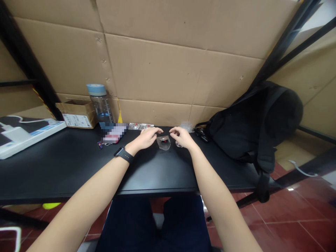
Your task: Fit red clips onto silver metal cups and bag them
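Note:
A small clear plastic bag (164, 146) with a red and dark piece in it lies on the black table between my two hands. To its left, my left hand (147, 138) is open, fingers stretched toward the bag and holding nothing visible. My right hand (183, 137) hovers at the bag's other side, its fingers bent but apart. Partly hidden below that hand is a small shiny round thing (179, 144); whether the hand touches it I cannot tell. Behind my left hand lies a row of small clear packets (140, 126) with red bits inside.
More clear plastic (187, 126) lies by the cardboard wall (157, 70). A black backpack (252, 119) and keys (201, 134) are on the right. Leftward stand a water bottle (101, 105), a cardboard box (77, 113) and a white power strip (34, 138); a blurred-out item (115, 133) lies nearer.

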Tool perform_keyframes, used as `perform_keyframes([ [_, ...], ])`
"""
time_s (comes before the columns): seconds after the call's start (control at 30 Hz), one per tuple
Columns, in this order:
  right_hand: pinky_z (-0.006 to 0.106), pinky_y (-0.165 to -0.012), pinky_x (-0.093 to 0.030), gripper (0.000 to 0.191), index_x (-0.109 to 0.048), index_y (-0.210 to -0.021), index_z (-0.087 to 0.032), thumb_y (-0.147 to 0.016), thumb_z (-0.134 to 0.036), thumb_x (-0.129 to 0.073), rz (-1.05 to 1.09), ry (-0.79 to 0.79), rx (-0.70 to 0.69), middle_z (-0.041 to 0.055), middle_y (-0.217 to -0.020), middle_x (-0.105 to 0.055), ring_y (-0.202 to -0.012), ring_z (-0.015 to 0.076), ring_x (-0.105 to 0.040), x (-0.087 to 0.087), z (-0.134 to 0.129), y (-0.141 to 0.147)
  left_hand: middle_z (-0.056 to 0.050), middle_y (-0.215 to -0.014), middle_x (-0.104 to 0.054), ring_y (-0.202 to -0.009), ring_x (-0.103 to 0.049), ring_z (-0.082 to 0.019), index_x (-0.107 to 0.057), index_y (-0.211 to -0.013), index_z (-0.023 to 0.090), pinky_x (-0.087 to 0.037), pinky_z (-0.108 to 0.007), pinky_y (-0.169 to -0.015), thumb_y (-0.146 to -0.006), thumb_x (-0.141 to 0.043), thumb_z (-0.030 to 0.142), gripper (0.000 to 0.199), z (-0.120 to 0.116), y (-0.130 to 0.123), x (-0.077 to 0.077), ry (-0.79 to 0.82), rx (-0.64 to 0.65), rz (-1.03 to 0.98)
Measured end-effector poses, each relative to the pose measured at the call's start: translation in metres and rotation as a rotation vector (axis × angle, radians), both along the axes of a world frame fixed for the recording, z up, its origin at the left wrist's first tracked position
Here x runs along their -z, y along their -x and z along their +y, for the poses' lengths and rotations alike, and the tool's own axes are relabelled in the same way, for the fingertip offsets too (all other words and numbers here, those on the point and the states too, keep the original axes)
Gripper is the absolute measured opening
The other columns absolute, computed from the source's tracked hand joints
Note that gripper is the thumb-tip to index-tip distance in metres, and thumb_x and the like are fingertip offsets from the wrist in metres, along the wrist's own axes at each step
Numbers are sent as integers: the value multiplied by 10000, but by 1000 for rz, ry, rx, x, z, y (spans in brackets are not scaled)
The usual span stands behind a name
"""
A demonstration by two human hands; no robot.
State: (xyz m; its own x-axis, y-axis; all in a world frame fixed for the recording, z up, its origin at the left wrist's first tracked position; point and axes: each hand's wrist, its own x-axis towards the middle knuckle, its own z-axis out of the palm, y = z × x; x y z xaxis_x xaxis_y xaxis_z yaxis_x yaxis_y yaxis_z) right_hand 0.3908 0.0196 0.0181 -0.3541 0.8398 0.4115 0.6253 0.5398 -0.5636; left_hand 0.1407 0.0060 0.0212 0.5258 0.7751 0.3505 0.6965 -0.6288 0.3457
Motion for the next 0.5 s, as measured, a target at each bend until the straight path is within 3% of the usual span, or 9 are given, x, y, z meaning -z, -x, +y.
perform_keyframes([
  [0.1, 263, -776, -446, 267, -727, -987, -192, -741, -96, -764, -159, -32, 8, 19, -962, -643, -786, 129, -553, 4, 3, -6, -54, -1311, -649, -1279, -538, -282, -600, -1253, 294, -373, -462, -1068, -880, -554, 261, 376, -2, -3, 6, -50, -45, 90],
  [0.23, 256, -789, -427, 216, -743, -898, -195, -713, -131, -835, -220, -42, -53, 8, -916, -618, -813, 137, -550, 11, 3, -2, -50, -1232, -660, -1221, -551, -300, -652, -1147, 294, -370, -460, -1031, -829, -702, 420, 346, -5, -13, 14, -51, -56, 139],
  [0.37, 259, -814, -420, 61, -751, -829, -200, -803, -149, -772, -205, -51, -43, 11, -900, -623, -831, 140, -563, 11, 3, 0, -53, -1172, -690, -1196, -558, -287, -706, -988, 269, -342, -471, -1043, -916, -591, 376, 173, -6, -17, 12, -85, -96, 122],
  [0.5, 263, -814, -422, 48, -750, -811, -190, -808, -147, -771, -205, -38, -36, 20, -897, -638, -836, 147, -577, 6, 3, -3, -55, -1144, -714, -1170, -574, -291, -726, -904, 252, -346, -492, -1035, -942, -517, 356, 237, -4, -12, 9, -96, -123, 95],
])
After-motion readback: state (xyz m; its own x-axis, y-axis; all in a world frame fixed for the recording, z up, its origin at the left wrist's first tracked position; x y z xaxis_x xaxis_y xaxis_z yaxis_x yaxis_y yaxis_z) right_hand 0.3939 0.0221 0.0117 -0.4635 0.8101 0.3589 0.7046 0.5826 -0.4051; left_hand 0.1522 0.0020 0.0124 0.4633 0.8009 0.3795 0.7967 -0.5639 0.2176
